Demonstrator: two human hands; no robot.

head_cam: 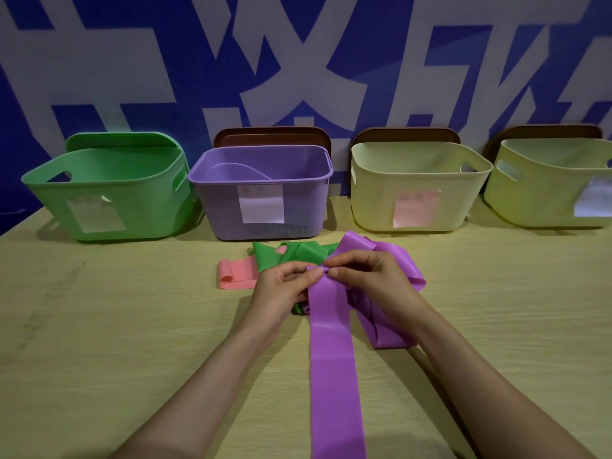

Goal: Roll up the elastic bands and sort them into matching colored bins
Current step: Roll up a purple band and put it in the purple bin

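Observation:
A long purple elastic band runs from the table's front edge up to my hands. My left hand and my right hand both pinch its far end, which is curled over in a small fold between my fingertips. More of the purple band lies in loops to the right of my right hand. A green band lies crumpled just beyond my hands, on top of a pink band. Behind stand a green bin and a purple bin.
Two pale yellow bins stand at the back right, one with a pink label and one with a white label. Brown lids lean against the blue and white wall. The wooden table extends left and right of my arms.

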